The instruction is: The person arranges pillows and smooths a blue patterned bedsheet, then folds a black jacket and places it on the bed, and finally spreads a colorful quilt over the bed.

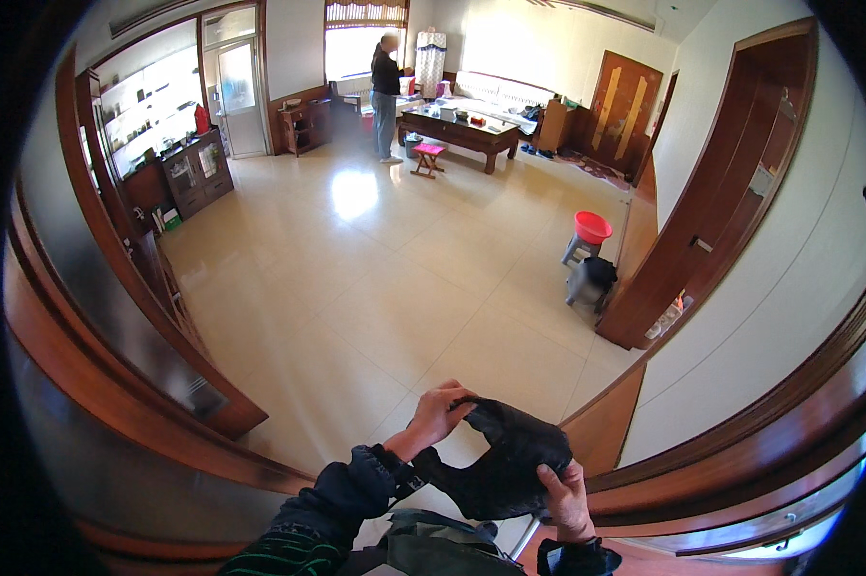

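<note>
A black piece of soft fabric (pixel 526 457) hangs between my two hands in front of my body. It has a wide loop or opening on its left side, through which the floor shows; whether it is a bag or a garment I cannot tell. My left hand (pixel 440 417) pinches its upper left edge between thumb and fingers. On the right side my right hand (pixel 568 497) grips the fabric, thumb on top and fingers hidden behind it. A dark strap with light markings (pixel 409 488) shows by my left wrist.
A sliding door frame (pixel 210 403) stands left, an open wooden door (pixel 714 194) right. Ahead on the tiled floor (pixel 375 288) are a red basin (pixel 593 227) on a stool and another stool with dark cloth (pixel 593 279). A person (pixel 385 93) stands beside a low table (pixel 462 129).
</note>
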A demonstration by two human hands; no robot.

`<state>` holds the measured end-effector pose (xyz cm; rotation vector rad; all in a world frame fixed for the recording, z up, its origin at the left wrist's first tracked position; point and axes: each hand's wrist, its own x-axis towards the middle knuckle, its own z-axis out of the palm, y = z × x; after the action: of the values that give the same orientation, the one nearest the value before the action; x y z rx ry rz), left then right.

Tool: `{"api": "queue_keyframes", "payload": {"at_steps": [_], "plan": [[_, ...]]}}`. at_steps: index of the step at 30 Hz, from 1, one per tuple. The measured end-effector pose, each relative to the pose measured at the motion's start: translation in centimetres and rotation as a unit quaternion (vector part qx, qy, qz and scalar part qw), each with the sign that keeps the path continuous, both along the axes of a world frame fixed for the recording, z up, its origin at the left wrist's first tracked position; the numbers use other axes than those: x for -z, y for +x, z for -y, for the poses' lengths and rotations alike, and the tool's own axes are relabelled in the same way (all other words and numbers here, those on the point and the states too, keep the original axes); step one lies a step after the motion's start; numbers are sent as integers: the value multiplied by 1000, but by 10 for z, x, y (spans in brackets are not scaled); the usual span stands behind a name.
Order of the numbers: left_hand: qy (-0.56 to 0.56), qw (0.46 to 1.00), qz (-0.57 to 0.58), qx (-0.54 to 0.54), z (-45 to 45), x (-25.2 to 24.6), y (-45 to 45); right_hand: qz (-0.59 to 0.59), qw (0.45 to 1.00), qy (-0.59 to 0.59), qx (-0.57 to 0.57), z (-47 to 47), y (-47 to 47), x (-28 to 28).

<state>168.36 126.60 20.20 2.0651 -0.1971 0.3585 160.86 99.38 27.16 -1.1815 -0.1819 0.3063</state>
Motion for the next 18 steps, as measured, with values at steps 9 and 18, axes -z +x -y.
{"api": "queue_keyframes", "payload": {"at_steps": [9,18], "plan": [[16,999,-19,27,1,1,-1,20,1000,-14,-3,-3,2,9],[-54,988,48,139,13,-24,-5,10,1000,-12,-16,-4,4,14]]}}
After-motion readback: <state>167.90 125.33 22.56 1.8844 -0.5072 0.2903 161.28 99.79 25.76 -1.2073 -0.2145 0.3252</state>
